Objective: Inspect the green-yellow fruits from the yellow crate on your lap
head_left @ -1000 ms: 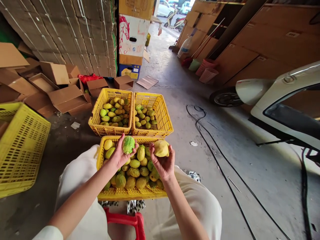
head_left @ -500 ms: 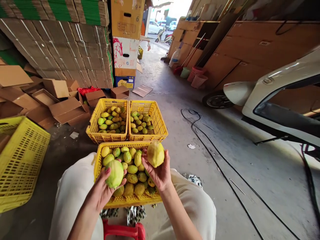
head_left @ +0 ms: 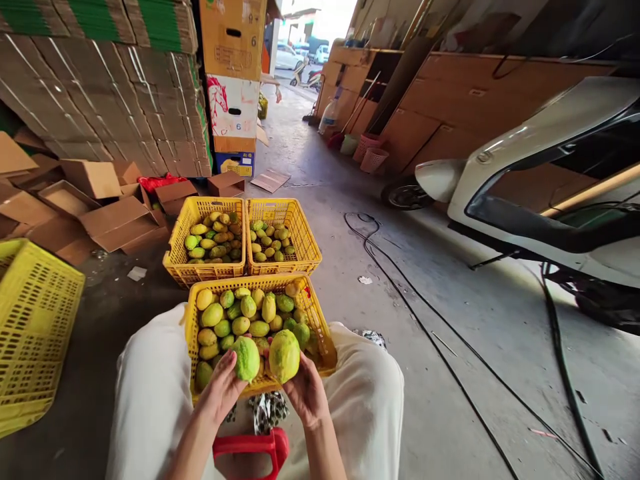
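Note:
My left hand [head_left: 220, 393] grips a green fruit [head_left: 247, 358]. My right hand [head_left: 306, 395] grips a yellow-green fruit [head_left: 284, 355] right beside it, the two fruits almost touching. Both are held over the near edge of a yellow crate [head_left: 320, 330] full of green and yellow fruits, which sits between my knees in white trousers. Two more yellow crates stand side by side behind it: the left one [head_left: 183, 257] heaped with fruits, the right one [head_left: 306, 243] about half filled.
A tilted yellow crate [head_left: 35, 327] stands at the left. Open cardboard boxes [head_left: 110, 220] and stacked flat cartons [head_left: 105, 87] fill the back left. A white scooter [head_left: 540, 173] is parked at the right, with black cables [head_left: 400, 293] on the concrete floor. A red stool [head_left: 250, 447] is under me.
Both hands have drawn back toward me and come together; the fruits, held apart over the crate earlier, are now side by side at its near edge. The view shifted right.

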`<state>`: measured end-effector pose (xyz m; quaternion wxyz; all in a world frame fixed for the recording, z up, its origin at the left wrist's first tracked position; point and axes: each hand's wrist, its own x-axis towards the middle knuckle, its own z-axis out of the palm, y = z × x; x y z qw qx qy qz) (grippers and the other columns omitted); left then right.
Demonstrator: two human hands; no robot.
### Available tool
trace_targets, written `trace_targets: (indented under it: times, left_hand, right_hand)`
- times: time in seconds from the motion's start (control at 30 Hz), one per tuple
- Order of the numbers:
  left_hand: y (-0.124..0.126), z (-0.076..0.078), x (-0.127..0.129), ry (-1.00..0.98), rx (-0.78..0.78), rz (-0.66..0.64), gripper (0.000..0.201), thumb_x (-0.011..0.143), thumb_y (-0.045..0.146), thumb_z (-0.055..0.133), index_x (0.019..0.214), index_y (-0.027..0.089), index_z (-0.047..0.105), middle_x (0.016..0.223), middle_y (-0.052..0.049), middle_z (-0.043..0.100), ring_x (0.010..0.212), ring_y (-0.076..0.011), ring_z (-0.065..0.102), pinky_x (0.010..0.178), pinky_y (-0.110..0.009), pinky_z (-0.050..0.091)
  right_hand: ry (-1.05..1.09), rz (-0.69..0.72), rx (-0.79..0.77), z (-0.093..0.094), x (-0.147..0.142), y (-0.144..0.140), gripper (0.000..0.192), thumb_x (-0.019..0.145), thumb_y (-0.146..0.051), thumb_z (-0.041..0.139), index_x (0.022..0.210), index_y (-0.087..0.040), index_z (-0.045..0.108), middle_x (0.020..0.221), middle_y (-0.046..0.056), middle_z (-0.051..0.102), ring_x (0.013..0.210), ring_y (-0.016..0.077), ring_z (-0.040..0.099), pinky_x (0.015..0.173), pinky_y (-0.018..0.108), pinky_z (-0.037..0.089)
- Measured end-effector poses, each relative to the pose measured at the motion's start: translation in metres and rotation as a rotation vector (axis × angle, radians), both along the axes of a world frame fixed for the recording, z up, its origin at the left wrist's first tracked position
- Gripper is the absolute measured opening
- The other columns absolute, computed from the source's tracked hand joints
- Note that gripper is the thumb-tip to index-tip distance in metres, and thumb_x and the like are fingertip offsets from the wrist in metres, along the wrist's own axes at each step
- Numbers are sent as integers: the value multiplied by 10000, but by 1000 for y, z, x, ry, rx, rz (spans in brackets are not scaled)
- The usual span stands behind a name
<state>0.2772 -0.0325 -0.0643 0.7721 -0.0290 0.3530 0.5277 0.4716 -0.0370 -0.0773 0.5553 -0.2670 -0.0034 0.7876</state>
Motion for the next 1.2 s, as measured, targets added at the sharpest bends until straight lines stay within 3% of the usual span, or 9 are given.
trace_targets:
  times: [0.2, 0.33, 0.47, 0.57, 0.73, 0.9, 0.97, 1.07, 1.2]
  left_hand:
    - [-3, -15, 11, -8, -101, -23, 575, 817, 95, 796, 1352, 246, 649, 1035, -70, 794, 1072, -289, 773, 1045, -485, 590]
    - [-5, -28, 10, -135, -48, -3, 514, 911, 203, 703, 1417, 236, 622, 1055, -100, 801, 1061, -301, 777, 1035, -486, 590]
    - [-5, -33, 6, -297, 130, 27, 630, 956, 115, 517, 1562, 284, 508, 1183, -102, 801, 1162, -289, 749, 1140, -534, 498]
    - [-5, -35, 7, -303, 185, -9, 604, 1005, 99, 437, 1574, 291, 497, 1195, -97, 804, 1164, -263, 750, 1155, -508, 486]
    - [-5, -24, 13, -266, 49, 3, 485, 1055, 192, 468, 1512, 328, 560, 1026, -58, 827, 1019, -241, 786, 1040, -457, 582]
    - [1, -5, 17, -155, -91, 19, 418, 1016, 220, 529, 1427, 195, 601, 1007, -117, 802, 900, -252, 784, 820, -392, 650]
    - [2, -7, 17, -171, -67, 36, 423, 1006, 224, 499, 1411, 192, 618, 1009, -124, 802, 916, -267, 784, 856, -429, 645]
    - [2, -18, 14, -233, 43, 76, 557, 978, 168, 427, 1509, 268, 561, 1075, -104, 813, 1066, -291, 772, 1047, -532, 564]
    - [0, -31, 10, -248, 93, 96, 647, 1006, 168, 406, 1636, 316, 390, 1194, -111, 798, 1105, -274, 765, 1074, -496, 544]
  right_hand:
    - [60, 0, 2, -9, 1, 0, 487, 703, -441, 957, 1136, -298, 785, 1079, 22, 836, 912, 199, 805, 657, 256, 652]
    - [33, 43, 58, -4, -4, 2, 587, 747, -502, 908, 1292, -380, 730, 1226, 37, 801, 1075, 257, 777, 816, 401, 670]
    - [-20, 20, 97, -3, -8, 5, 698, 740, -504, 883, 1395, -395, 669, 1340, 63, 753, 1221, 313, 716, 1010, 568, 593]
    - [-27, -26, 87, -6, -10, 5, 712, 733, -480, 909, 1395, -404, 662, 1291, 45, 774, 1152, 271, 743, 999, 514, 610]
    - [70, -21, 55, -14, -12, 1, 647, 718, -488, 926, 1319, -380, 713, 1169, 25, 807, 992, 218, 767, 925, 456, 645]
    - [101, 13, 5, -12, -13, 7, 515, 778, -475, 872, 1258, -331, 753, 1180, 36, 802, 1077, 240, 755, 990, 482, 618]
    - [97, 13, 12, -8, -14, 9, 568, 770, -472, 861, 1300, -316, 733, 1217, 53, 794, 1177, 275, 729, 1038, 515, 590]
    - [91, 1, 38, -4, -16, 12, 662, 763, -412, 856, 1392, -311, 675, 1325, 76, 756, 1294, 300, 674, 1080, 537, 560]
    - [153, -111, 25, -5, -12, 10, 608, 797, -437, 870, 1363, -311, 686, 1332, 64, 750, 1191, 215, 726, 936, 353, 636]
